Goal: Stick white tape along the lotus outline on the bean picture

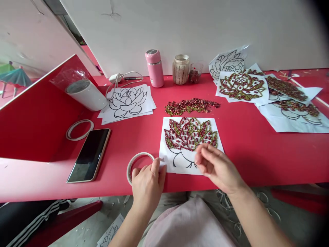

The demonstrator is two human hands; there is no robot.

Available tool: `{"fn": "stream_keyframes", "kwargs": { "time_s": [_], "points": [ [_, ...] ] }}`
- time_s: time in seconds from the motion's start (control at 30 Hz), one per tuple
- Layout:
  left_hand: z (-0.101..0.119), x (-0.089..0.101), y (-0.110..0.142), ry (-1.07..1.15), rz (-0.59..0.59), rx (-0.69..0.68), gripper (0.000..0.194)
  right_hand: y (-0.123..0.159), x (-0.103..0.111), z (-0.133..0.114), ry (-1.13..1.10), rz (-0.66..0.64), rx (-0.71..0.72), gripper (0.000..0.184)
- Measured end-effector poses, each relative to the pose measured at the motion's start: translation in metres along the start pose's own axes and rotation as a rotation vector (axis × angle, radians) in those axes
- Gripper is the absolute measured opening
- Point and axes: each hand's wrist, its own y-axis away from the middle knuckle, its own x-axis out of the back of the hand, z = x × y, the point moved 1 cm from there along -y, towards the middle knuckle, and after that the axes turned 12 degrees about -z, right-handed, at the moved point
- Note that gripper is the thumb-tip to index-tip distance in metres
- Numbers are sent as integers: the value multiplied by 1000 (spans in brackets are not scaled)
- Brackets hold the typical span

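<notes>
A white sheet with a lotus drawing lies on the red table, its petals covered with red and green beans. My left hand is closed on a roll of tape at the sheet's lower left corner. My right hand hovers over the sheet's lower right part, fingers curled and pinched together; what they hold, if anything, is too small to make out. A loose pile of beans lies just behind the sheet.
A phone and a second tape ring lie left. Blank lotus sheets, a white cylinder, a pink flask, a jar and a small cup stand behind. Finished bean pictures lie right.
</notes>
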Motion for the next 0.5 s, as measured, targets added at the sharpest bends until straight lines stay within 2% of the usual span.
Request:
{"fn": "stream_keyframes", "kwargs": {
  "time_s": [0.1, 0.17, 0.23, 0.27, 0.33, 0.4, 0.5],
  "points": [
    [-1, 0, 0, -14, 9, -6, 25, 20, 15, -12, 186, 130, 116, 15],
    [-1, 0, 0, -21, 21, -13, 26, 39, 23, -13, 554, 211, 147, 13],
    [-1, 0, 0, -27, 34, -19, 27, 57, 29, -6, 1043, 283, 214, 11],
    [-2, -1, 0, -29, 40, -20, 28, 63, 31, -1, 1261, 305, 279, 15],
    [-3, -2, -1, -36, 61, -18, 29, 70, 35, 10, 1562, 291, 309, 21],
    [-5, -3, -1, -48, 87, -13, 29, 69, 39, 18, 1693, 258, 288, 24],
    [-12, 2, 4, -42, 134, 9, 26, 61, 44, 19, 1742, 209, 266, 26]
  ]
}}
